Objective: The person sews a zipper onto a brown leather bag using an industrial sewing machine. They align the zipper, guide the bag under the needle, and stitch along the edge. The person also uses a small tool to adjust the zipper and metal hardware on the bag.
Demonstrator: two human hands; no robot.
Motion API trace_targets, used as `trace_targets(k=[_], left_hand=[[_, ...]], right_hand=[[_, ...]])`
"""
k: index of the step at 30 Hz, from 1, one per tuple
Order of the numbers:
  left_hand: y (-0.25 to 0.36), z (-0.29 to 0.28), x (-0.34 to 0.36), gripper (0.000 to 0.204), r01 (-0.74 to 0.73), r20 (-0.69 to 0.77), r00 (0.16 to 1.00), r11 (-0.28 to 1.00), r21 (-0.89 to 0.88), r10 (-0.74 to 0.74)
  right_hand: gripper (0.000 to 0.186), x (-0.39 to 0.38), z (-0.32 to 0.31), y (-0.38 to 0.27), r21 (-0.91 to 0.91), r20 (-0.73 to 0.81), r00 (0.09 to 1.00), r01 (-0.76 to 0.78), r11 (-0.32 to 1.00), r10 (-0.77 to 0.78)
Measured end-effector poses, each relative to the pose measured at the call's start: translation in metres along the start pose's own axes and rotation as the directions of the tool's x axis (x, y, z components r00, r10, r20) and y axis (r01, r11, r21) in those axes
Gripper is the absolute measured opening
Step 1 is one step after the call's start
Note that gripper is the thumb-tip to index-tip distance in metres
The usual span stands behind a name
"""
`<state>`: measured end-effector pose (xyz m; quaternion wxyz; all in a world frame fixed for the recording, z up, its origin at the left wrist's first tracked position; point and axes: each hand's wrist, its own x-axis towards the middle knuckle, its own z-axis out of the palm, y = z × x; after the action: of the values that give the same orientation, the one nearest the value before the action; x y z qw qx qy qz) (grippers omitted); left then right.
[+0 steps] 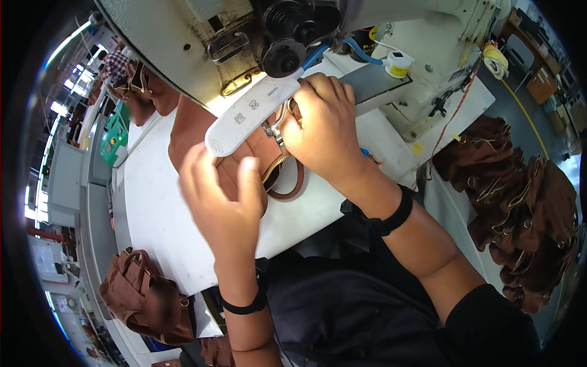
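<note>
Here both hands' fingers (247,168) pinch the brown bag (244,160), lying crosswise under the needle.

A white work table (165,208) fills the middle of the view. A cream sewing machine (428,43) stands on it from eleven to one o'clock. A brown leather piece (189,125) lies flat just above centre, under the hands. At four o'clock a heap of brown leather bags (520,202) lies beside the table; another brown bag (143,296) lies at seven o'clock below its edge.
</note>
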<state>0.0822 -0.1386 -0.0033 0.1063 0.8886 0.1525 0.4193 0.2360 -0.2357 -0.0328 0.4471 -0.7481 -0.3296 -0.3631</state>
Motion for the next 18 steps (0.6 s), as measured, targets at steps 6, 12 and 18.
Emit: trace_targets(k=[6, 12, 18], left_hand=[[-0.008, 0.029, -0.015, 0.052, -0.164, 0.099, 0.978, 0.972, -0.167, 0.182], [-0.003, 0.029, -0.011, 0.039, -0.282, -0.024, 0.959, 0.945, -0.167, 0.282], [-0.004, 0.021, -0.003, 0.033, -0.399, 0.004, 0.917, 0.916, -0.034, 0.399]], right_hand=[[0.024, 0.001, -0.001, -0.005, 0.012, 0.018, 1.0, 0.007, 1.0, -0.007], [0.019, 0.0, -0.002, -0.002, 0.004, 0.002, 1.0, -0.005, 1.0, 0.005], [0.028, 0.002, -0.024, 0.002, 0.076, 0.117, 0.992, 0.037, 0.996, -0.046]])
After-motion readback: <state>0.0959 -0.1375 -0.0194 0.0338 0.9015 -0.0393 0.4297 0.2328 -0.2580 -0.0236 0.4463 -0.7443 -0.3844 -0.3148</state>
